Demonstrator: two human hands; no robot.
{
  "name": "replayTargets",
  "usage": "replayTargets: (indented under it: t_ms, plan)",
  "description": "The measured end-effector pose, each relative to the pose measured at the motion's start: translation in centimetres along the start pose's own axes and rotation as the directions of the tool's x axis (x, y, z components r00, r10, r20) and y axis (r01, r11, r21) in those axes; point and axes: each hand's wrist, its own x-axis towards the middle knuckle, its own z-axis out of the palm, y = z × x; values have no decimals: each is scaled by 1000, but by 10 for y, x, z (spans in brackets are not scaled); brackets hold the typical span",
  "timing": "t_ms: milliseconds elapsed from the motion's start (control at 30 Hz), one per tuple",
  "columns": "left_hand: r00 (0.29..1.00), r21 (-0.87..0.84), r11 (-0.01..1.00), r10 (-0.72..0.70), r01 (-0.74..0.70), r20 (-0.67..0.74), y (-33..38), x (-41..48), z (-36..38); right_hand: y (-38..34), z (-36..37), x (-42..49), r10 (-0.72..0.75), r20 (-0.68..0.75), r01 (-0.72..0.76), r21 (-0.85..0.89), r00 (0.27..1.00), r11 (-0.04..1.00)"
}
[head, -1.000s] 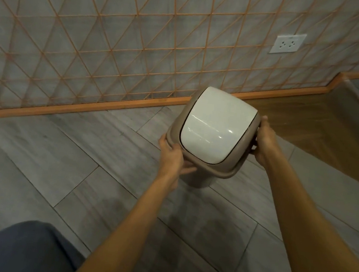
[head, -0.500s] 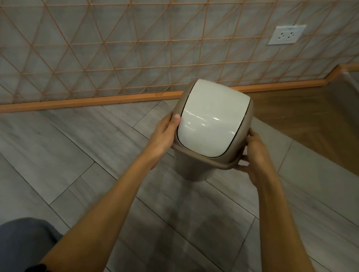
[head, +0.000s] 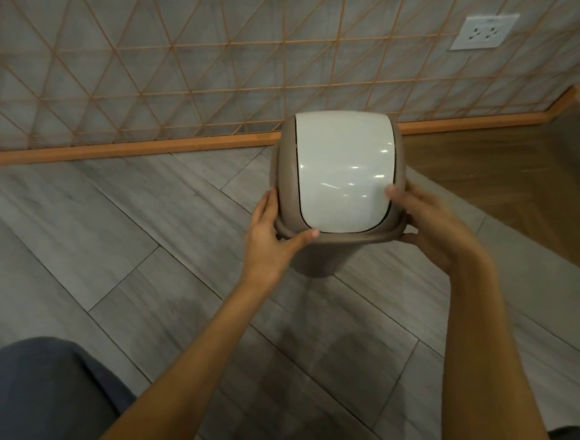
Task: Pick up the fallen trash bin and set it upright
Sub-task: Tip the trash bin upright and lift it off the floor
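I see bin (head: pixel 337 174) standing up, lid on top, just in front of wall (head: pixel 157 42). Left hand (head: pixel 272 234) and right hand (head: pixel 429 225) both clamped on bin rim. Looks almost done. Left: let go.

Both bare forearms are extended forward and slightly inward from the lower edge. The left hand (head: pixel 269 233) is cupped with its thumb laid across to the right. The right hand (head: pixel 427 224) is curled, fingers pointed left, the wrist bent and raised.
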Motion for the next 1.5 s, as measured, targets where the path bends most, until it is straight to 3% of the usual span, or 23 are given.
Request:
replayTargets:
  t_ms: [67, 200, 367, 733, 1000, 1267, 1500]
  plan:
    - [1000, 7, 1000, 6, -6, -6, -2, 3, 1, 4, 0, -1, -83, 87, 91, -104, 993, 990]
    - [1000, 3, 1000, 9, -8, -22, -6, 10, 5, 0, 1, 15, -140, 79, 155, -235, 987, 960]
    - [999, -4, 999, 33, -33, -44, -5, 31, 9, -12, 4, 38, -164, 31, 166, -248, 986, 955]
    - [991, 118, 985, 131, -128, -19, -1, 106, -3, -40, 6, 113, -173, 64, 184, -294, 983, 938]
    - [988, 133, 980, 155, -150, -23, 6, 144, -14, -66, 12, 135, -282, 34, 268, -441, 959, 857]
    - [987, 45, 989, 144, -142, -68, -12, 142, -10, -60, 18, 147, -298, -2, 276, -366, 955, 889]
    - [985, 64, 983, 172, -171, -13, -3, 164, -10, -60, 15, 161, -289, -38, 262, -324, 956, 909]
